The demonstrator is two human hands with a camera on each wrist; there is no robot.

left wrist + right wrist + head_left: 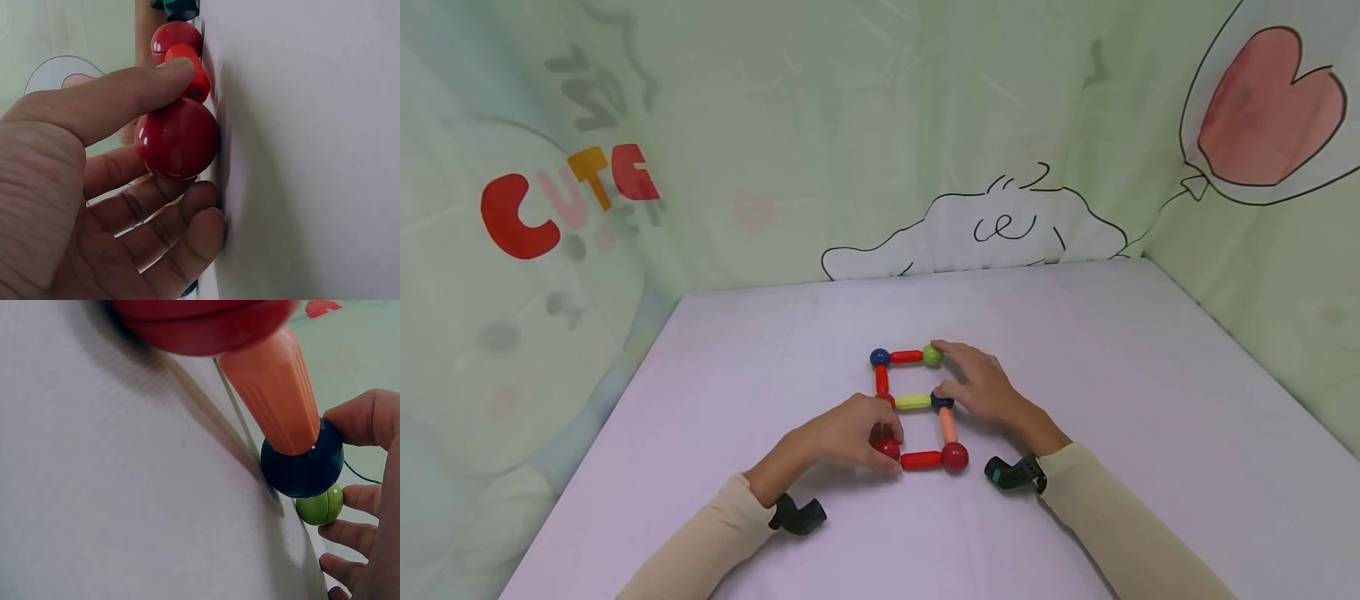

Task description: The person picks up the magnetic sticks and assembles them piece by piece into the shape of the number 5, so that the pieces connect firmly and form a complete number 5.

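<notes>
A figure of glossy plastic balls joined by ribbed rods lay flat near the middle of the bench [1150,400], which was covered in a smooth pale lilac cloth. The left hand [850,433] pinched the red ball [887,449] at the figure's 7 o'clock corner, thumb over the top and fingers curled beneath it, as the left wrist view confirmed. A short red rod [921,459] ran from that ball toward 3 o'clock to a second red ball [955,457]. The right hand [981,387] lay at the figure's 3 o'clock side, its thumb against the dark blue ball [942,402] and its fingers bent round the green ball [932,356] at 1 o'clock. A tapered orange rod [949,427] linked the dark blue ball to the second red ball. A yellow-green rod [913,402] formed the middle crossbar. Another blue ball [879,357] sat at 11 o'clock.
</notes>
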